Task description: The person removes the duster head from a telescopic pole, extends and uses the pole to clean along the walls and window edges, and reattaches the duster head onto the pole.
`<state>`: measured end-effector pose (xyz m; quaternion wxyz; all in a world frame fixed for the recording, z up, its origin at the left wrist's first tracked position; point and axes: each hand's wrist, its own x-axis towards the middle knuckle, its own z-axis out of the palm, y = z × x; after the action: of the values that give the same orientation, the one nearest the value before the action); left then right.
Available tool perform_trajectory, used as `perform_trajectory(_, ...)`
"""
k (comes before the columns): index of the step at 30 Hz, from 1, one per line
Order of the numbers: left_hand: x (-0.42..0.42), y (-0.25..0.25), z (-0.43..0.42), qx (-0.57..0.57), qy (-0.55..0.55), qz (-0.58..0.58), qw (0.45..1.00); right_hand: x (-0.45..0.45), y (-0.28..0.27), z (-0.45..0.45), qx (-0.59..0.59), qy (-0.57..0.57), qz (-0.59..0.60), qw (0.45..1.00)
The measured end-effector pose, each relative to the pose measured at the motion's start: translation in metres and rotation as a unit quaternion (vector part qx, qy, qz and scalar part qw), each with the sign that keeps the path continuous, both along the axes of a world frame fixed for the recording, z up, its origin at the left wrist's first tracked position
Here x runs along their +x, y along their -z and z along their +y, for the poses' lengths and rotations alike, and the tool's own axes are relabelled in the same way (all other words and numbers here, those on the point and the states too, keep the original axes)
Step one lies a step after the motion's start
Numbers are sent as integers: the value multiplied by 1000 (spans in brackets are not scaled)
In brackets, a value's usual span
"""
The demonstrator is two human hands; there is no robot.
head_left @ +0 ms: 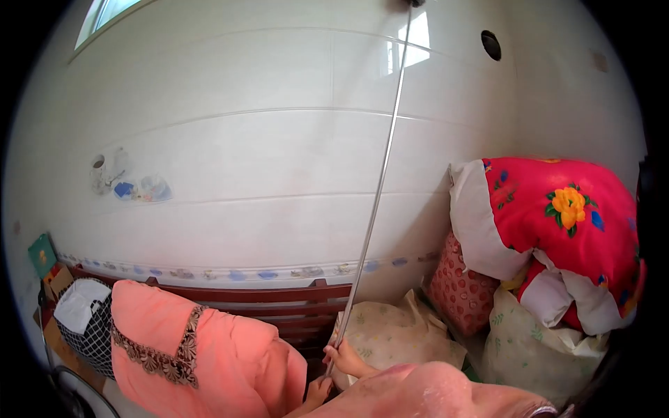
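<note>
My right hand [345,358] grips the pole [380,181], left hand [318,391] closed around it below; long axis rises rightward.

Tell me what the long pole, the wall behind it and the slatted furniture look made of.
Pole: probably metal, smooth and shiny, by its silvery gleam.
Wall: likely glazed ceramic tile, glossy, since it has joint lines and a bright window-like reflection.
Slatted furniture: perhaps painted or varnished wood, judging by the reddish-brown straight rails; no grain can be made out.
</note>
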<state>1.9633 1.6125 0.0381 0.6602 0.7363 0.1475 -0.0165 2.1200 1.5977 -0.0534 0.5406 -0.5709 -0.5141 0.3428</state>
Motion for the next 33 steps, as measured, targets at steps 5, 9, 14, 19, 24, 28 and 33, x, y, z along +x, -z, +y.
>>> perform_trajectory(5,55,194,-7,37,-336,-149,929,17,-51,8,84,38,19,996)
perform_trajectory(9,87,176,17,44,-371,-226,900,34,-94,20,174,55,-4,983)
perform_trajectory(14,97,119,37,-37,-348,-281,894,27,-150,35,229,56,-29,971)
perform_trajectory(19,83,79,56,-72,-332,-312,887,17,-176,71,266,35,-36,963)
perform_trajectory(24,62,17,86,-88,-314,-332,885,-4,-234,109,284,38,-18,958)
perform_trajectory(28,30,-55,111,-112,-306,-298,898,-34,-271,139,304,48,19,951)
perform_trajectory(33,-9,-114,147,-115,-298,-281,905,-74,-328,170,269,33,32,962)
